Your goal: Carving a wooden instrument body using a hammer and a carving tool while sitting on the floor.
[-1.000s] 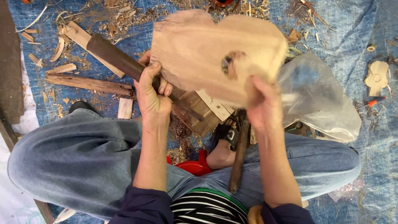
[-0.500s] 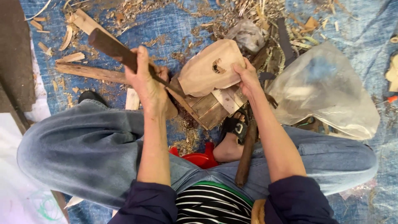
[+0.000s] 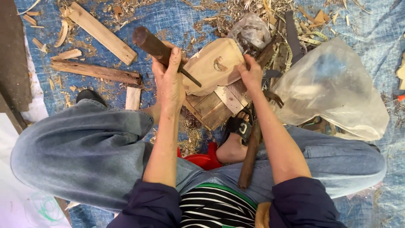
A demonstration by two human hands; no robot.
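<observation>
Left hand (image 3: 169, 80) fisted around chisel (image 3: 159, 50); right hand (image 3: 250, 75) apparently gripping wooden carving (image 3: 215, 66).

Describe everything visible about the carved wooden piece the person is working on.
The carved wooden piece is pale, smooth, rounded bare wood with a curved notch cut in its upper face. It lies tilted on a block of wooden slats. The right hand grips its right edge; the left hand holds a dark-handled chisel whose metal tip meets its left side.
</observation>
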